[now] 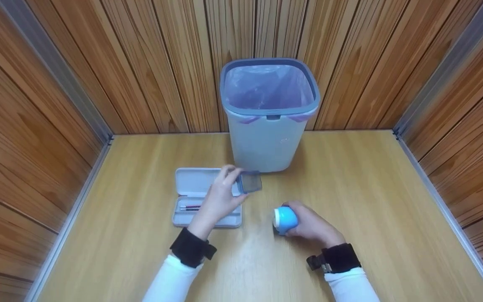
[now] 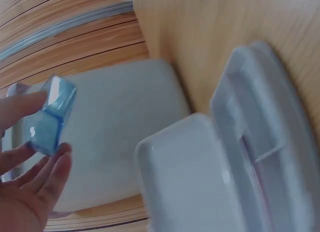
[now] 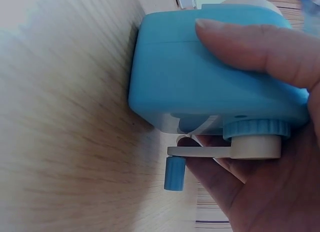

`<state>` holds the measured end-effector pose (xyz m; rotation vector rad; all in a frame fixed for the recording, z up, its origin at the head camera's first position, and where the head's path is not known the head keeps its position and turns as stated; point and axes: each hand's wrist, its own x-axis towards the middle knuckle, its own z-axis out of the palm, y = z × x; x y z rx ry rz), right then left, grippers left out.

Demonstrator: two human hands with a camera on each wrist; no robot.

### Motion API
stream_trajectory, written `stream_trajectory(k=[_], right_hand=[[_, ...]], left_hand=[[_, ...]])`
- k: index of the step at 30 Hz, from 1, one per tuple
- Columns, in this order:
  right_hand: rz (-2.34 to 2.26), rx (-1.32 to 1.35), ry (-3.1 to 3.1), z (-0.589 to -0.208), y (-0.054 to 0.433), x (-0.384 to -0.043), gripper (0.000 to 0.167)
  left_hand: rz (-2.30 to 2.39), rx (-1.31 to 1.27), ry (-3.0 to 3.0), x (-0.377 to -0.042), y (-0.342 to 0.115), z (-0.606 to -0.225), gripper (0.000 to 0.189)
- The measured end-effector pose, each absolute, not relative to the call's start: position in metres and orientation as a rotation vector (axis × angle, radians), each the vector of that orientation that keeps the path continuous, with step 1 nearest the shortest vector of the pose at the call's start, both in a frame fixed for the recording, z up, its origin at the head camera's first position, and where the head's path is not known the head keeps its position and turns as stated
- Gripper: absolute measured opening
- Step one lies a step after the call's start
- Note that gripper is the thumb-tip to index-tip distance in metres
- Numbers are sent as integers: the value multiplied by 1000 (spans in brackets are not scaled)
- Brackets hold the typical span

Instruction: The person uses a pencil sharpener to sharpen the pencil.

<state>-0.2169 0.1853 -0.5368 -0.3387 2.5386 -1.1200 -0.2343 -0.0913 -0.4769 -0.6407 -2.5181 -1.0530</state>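
Observation:
My left hand (image 1: pixel 219 198) pinches a small clear bluish drawer (image 1: pixel 251 182), like a sharpener's shavings tray, between thumb and fingers. It is held above the pencil case's right end, and in the left wrist view the see-through drawer (image 2: pixel 49 117) overlaps the bin. With my right hand (image 1: pixel 312 223) I grip a blue crank pencil sharpener (image 1: pixel 287 219), thumb along one side. Its crank handle (image 3: pixel 174 173) shows in the right wrist view, close to the tabletop. Beneath my left arm lies an opened pale grey pencil case (image 1: pixel 195 181) with slim pencils (image 1: pixel 190 207) inside.
A pale bin (image 1: pixel 266 140) with a grey rim and a plastic liner stands at the back, against the wood-panelled wall (image 1: pixel 174 63). The wooden tabletop (image 1: pixel 350 167) has panelled walls and metal edging on its left and right.

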Motion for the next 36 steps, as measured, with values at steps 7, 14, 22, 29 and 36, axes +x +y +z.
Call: stream_trajectory(k=[7, 14, 22, 29, 36], right_hand=[[-1141, -379, 2544, -538, 187, -218, 70], [-1171, -439, 2546, -540, 187, -218, 67], [-1161, -460, 2557, -538, 187, -218, 66], [-1161, -429, 2545, -539, 187, -219, 65], [-1179, -386, 2516, -539, 186, -220, 66]], left_hand=[[-1121, -586, -2882, -217, -76, -506, 66], [-911, -598, -2994, -207, -66, -520, 62], [-920, -556, -3067, -202, -59, -528, 63], [-1086, -542, -3098, -204, -54, -538, 61], [-1131, -592, -3098, -206, -49, -544, 56]])
